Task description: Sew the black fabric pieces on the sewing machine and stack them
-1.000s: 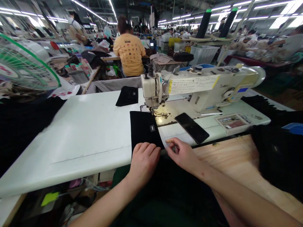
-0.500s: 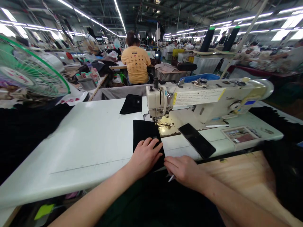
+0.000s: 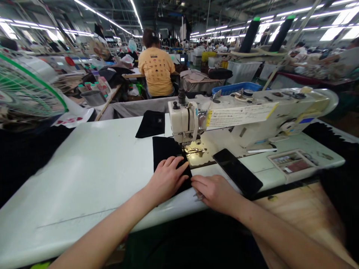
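My left hand (image 3: 166, 180) lies flat, fingers spread, on a black fabric piece (image 3: 164, 149) on the white sewing table (image 3: 92, 164). The fabric's far end reaches the presser foot of the cream sewing machine (image 3: 238, 119). My right hand (image 3: 214, 193) rests just right of the fabric's near corner, fingers curled around a small pale tool that barely shows beneath the hand. The two hands almost touch.
A black phone (image 3: 238, 172) lies right of my hands on the table. Another folded black piece (image 3: 150, 124) sits behind the machine head. A small parts tray (image 3: 290, 162), a green fan (image 3: 28, 89) at left, black cloth piles on both sides. A person in a yellow shirt (image 3: 156, 69) sits ahead.
Both hands slid forward with the black fabric toward the needle. My left hand moved from the fabric's near edge up onto its middle, covering the small label.
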`<state>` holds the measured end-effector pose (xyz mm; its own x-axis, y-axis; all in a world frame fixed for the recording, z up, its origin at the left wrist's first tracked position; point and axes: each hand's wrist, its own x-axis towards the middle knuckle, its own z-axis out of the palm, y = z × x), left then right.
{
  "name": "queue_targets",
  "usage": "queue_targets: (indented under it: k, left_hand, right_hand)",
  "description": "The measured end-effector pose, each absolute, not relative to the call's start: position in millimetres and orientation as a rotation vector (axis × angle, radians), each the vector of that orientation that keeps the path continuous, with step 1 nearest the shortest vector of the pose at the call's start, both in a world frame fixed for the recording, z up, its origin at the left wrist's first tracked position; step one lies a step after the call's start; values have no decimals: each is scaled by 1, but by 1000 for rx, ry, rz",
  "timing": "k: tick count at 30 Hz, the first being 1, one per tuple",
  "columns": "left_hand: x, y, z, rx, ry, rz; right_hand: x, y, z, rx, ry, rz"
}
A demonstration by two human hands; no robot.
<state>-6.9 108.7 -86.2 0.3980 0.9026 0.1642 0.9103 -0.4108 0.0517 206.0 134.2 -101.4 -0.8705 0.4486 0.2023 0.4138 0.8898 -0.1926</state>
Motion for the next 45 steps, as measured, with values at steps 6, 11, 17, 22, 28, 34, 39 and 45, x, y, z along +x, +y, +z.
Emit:
queue_targets:
  k: [6, 11, 17, 22, 28, 34, 39, 45]
  left_hand:
    - [-2, 92, -84, -2710, -1624, -308]
    - [-8, 97, -90, -2688, -1546, -345]
    - [-21, 119, -91, -2690, -1498, -312]
    - [-31, 137, -91, -2731, -1478, -312]
    - [-40, 158, -88, -2748, -1470, -349]
    - [-45, 172, -85, -2734, -1502, -331]
    - [-44, 171, -87, -2678, -1522, -353]
    - [-43, 167, -95, -2631, -1533, -403]
  right_hand:
    - [198, 149, -98, -711, -2816, 214]
    - [191, 160, -97, -757, -2818, 190]
    - [180, 172, -90, -909, -2808, 212]
    - [172, 179, -84, -1061, -2830, 143]
    - [161, 189, -81, -1096, -2832, 80]
    - [162, 187, -81, -1103, -2815, 72]
    - [173, 165, -78, -1113, -2838, 128]
    - [180, 141, -95, -1148, -2774, 176]
